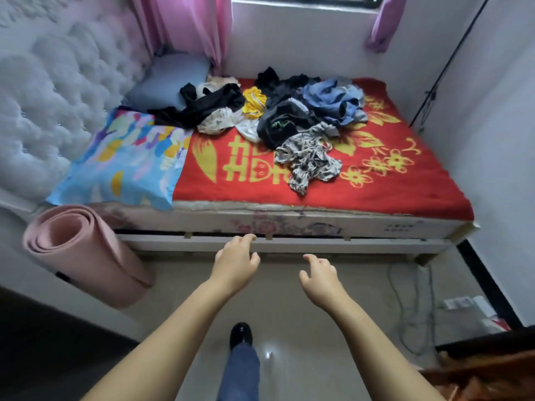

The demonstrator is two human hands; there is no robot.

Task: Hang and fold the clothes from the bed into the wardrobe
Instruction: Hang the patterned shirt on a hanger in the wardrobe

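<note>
From the head camera I look down at the bed (pixel 376 198), covered by a red blanket (pixel 390 180) with yellow patterns; the pile of clothes (pixel 278 111) lies on it toward the far edge, about midway along, well apart from both my hands. In the pile, a black garment (pixel 208 107) sprawls at the headboard side, a yellow piece (pixel 254 103) sits in the middle, a blue denim garment (pixel 333 99) bunches toward the foot end, and a grey patterned garment (pixel 309 160) reaches nearest to the bed's near edge; a bright patterned pillow (pixel 127 160) lies at the near headboard corner, with a grey-blue pillow (pixel 170 79) behind it at the far corner.

My left hand (pixel 236 261) is stretched out in front of the bed's near edge, fingers loosely curled and holding nothing; my right hand (pixel 320 273) hangs beside it, a little lower, fingers relaxed and likewise empty; neither touches the bed.

A rolled pink mat (pixel 84 253) leans at the near headboard corner on the floor; pink curtains (pixel 199 27) hang behind the far edge; my black shoe (pixel 241 334) stands on the floor.
</note>
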